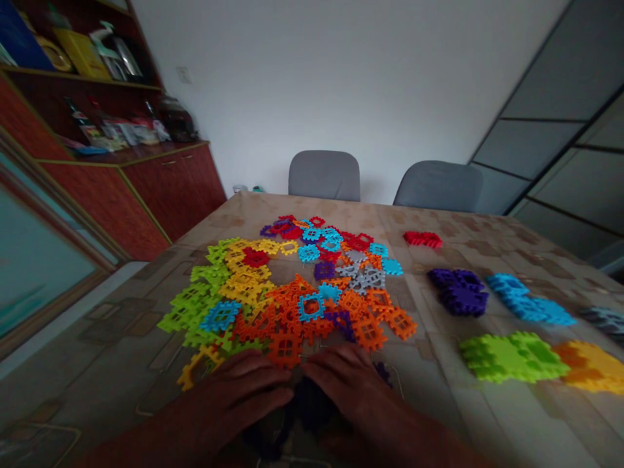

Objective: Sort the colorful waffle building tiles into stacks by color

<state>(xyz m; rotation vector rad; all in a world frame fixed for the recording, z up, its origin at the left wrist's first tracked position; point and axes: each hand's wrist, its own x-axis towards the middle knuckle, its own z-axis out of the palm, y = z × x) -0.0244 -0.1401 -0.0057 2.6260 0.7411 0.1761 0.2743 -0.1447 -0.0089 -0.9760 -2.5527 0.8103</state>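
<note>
At the near edge of the table, my left hand (pixel 248 383) and my right hand (pixel 348 380) come close together, fingers bent. Between them are dark purple interlocking tiles (pixel 309 403), deep in shadow and partly covered by my palms; both hands grip them. More dark tiles (pixel 266 442) lie just below. Directly beyond my fingertips spreads a loose pile: orange window tiles (pixel 285 349) nearest, then yellow tiles (pixel 246 286), lime green tiles (pixel 190 305), light blue tiles (pixel 311 306) and grey tiles (pixel 363 278). A purple tile (pixel 381 372) shows beside my right hand.
Sorted stacks stand on the right: red (pixel 422 239), purple (pixel 458 292), light blue (pixel 529 299), lime green (pixel 511 356), yellow-orange (pixel 595 366) and grey (pixel 604 322). A patterned cloth covers the table (pixel 429 403). Two grey chairs (pixel 324 174) stand behind it, and a wooden cabinet (pixel 170 188) at left.
</note>
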